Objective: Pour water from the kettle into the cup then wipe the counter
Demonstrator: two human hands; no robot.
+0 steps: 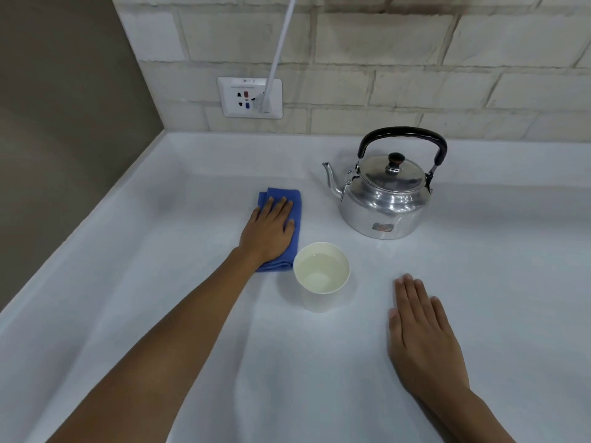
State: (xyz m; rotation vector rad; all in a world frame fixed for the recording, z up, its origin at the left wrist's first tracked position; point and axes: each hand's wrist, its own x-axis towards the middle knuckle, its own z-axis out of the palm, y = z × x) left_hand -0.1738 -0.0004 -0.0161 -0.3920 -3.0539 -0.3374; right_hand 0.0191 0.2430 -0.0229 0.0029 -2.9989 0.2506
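A shiny metal kettle (385,199) with a black handle stands upright on the white counter (192,314), lid on, spout pointing left. In front of it, a white paper cup (321,276) stands upright with water inside. A folded blue cloth (289,199) lies just left of the cup. My left hand (268,231) presses flat on the cloth, fingers stretched out over it. My right hand (422,337) lies flat on the bare counter, right of the cup, fingers together, holding nothing.
A brick-patterned wall runs along the back with a white socket plate (249,97) and a white cable (281,43) plugged into it. A plain grey-brown wall (64,123) bounds the counter on the left.
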